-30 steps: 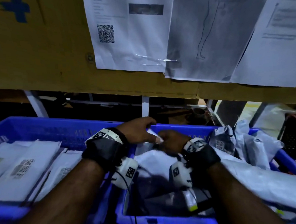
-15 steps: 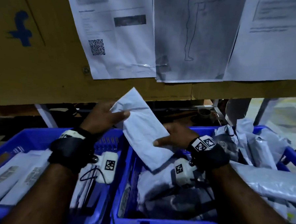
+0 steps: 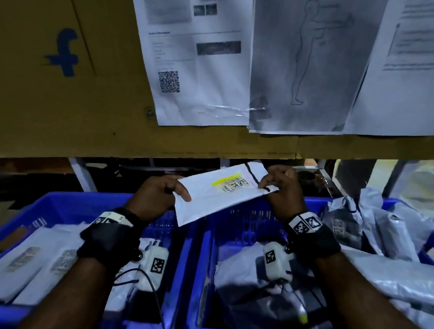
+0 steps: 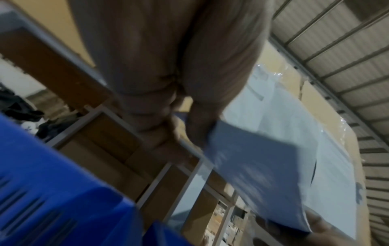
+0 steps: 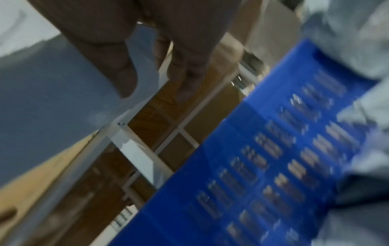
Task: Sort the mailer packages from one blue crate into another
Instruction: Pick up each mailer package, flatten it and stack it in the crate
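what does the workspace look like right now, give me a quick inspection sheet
surface: two blue crates side by side, left crate, right crate
job's things: white mailer held in the air, barcode label facing up; flat mailers in left crate; crumpled mailers in right crate
clutter: nothing seen
hands: left hand grips the mailer's left end; right hand pinches its right end
cables: black cable from left wrist unit
surroundings: cardboard panel with taped paper sheets
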Action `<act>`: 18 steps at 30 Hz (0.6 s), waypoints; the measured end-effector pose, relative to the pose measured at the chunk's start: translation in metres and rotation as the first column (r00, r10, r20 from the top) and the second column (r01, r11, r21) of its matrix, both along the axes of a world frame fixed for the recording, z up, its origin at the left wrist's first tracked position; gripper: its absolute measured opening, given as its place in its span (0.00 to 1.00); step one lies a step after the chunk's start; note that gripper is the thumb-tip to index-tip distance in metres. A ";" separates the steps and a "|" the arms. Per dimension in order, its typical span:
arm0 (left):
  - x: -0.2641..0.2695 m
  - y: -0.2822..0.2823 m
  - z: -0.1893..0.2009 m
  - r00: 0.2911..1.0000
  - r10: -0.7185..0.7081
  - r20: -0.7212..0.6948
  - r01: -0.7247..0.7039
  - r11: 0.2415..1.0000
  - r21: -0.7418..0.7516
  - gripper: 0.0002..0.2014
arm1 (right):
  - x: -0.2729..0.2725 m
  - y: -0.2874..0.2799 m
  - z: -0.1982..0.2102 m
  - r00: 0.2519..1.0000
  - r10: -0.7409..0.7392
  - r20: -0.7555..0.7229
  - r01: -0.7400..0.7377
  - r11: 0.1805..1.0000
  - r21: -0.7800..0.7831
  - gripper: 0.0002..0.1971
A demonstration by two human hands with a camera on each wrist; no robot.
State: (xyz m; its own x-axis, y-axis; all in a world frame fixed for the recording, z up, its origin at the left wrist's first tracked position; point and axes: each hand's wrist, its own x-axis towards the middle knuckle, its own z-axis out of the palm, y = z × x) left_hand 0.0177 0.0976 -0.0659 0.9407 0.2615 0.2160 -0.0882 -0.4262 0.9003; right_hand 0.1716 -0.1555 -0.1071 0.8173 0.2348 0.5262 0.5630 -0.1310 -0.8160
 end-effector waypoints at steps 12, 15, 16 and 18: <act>0.010 0.016 -0.005 0.985 0.042 0.169 0.005 0.964 -0.266 0.16 | -0.005 -0.002 0.016 0.766 0.481 -0.427 -0.140 0.773 0.619 0.10; 0.019 0.016 -0.006 0.976 0.020 0.216 0.030 0.973 -0.227 0.15 | 0.011 0.001 0.002 0.814 0.386 -0.433 -0.168 0.871 0.461 0.24; 0.024 0.016 -0.009 0.977 0.042 0.209 0.012 0.967 -0.253 0.18 | 0.015 0.002 -0.003 0.828 0.370 -0.421 -0.202 0.898 0.392 0.32; 0.029 0.018 -0.016 0.975 0.071 0.212 -0.023 0.975 -0.221 0.19 | 0.016 0.001 -0.006 0.835 0.359 -0.417 -0.241 0.920 0.309 0.40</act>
State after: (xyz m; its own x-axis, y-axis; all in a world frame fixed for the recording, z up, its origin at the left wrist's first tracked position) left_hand 0.0471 0.1156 -0.0814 0.8629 0.3676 0.3468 -0.2760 -0.2320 0.9327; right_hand 0.1873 -0.1544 -0.1136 0.8861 0.4267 0.1812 0.0979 0.2098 -0.9728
